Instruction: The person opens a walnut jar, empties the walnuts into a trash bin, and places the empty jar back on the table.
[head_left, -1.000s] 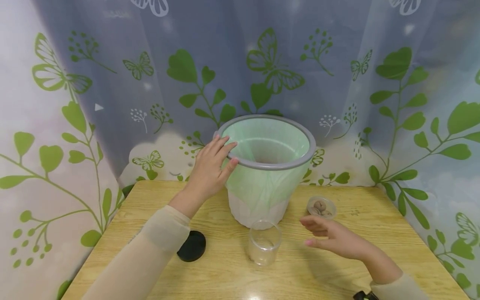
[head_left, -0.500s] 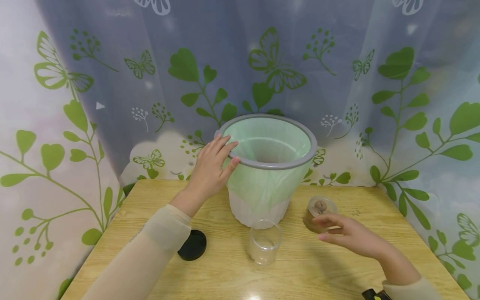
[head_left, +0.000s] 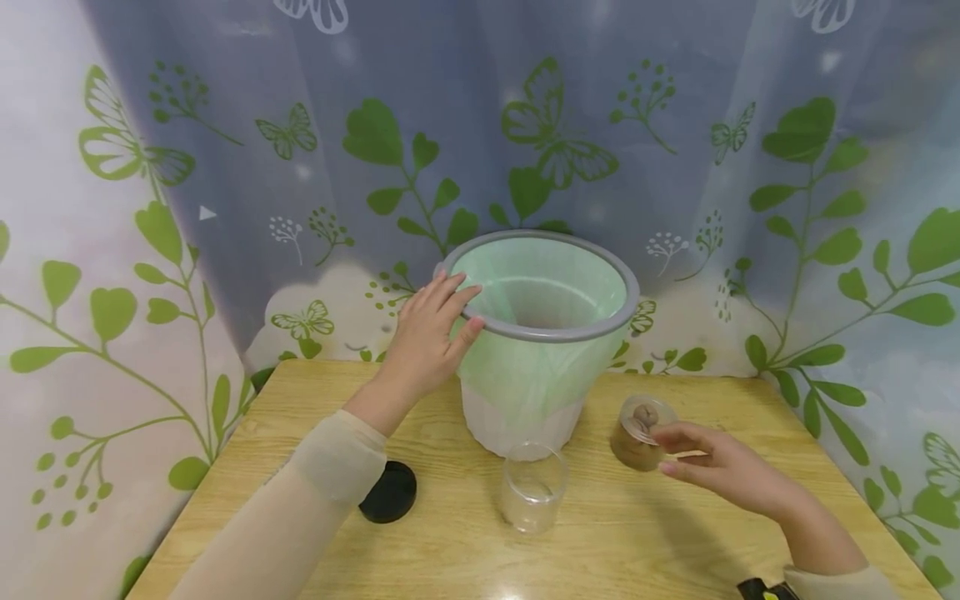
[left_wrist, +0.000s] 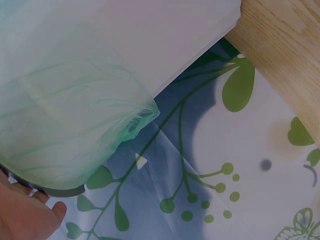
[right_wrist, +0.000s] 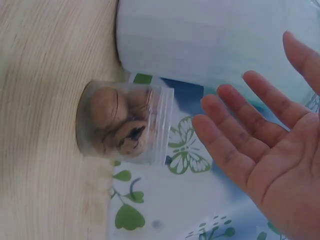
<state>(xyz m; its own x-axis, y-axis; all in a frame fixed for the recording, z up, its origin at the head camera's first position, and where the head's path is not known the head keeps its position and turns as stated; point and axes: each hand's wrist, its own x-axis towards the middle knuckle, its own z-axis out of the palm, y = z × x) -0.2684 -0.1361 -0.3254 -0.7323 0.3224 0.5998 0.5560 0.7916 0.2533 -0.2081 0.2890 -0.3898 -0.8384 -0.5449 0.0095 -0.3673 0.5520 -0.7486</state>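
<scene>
My left hand (head_left: 427,333) rests on the grey rim of a trash can (head_left: 517,417) lined with a thin green bag. Its fingers lie over the rim's left side; the left wrist view catches only part of this hand (left_wrist: 30,215) at the rim. My right hand (head_left: 727,471) hovers beside a clear jar (head_left: 637,446) of walnuts, fingers spread and apart from it. Several brown walnuts (right_wrist: 120,117) show through the jar's wall in the right wrist view. In that view the palm of the right hand (right_wrist: 280,155) faces the camera and holds nothing.
A clear jar (head_left: 534,500) without a lid stands in front of the trash can. A black round lid (head_left: 390,493) lies to its left on the wooden table (head_left: 450,550). Behind the table hangs a patterned curtain (head_left: 465,125).
My right hand has moved right, from in front of the walnut jar to its right side, so more of the jar shows. The left hand has stayed on the rim.
</scene>
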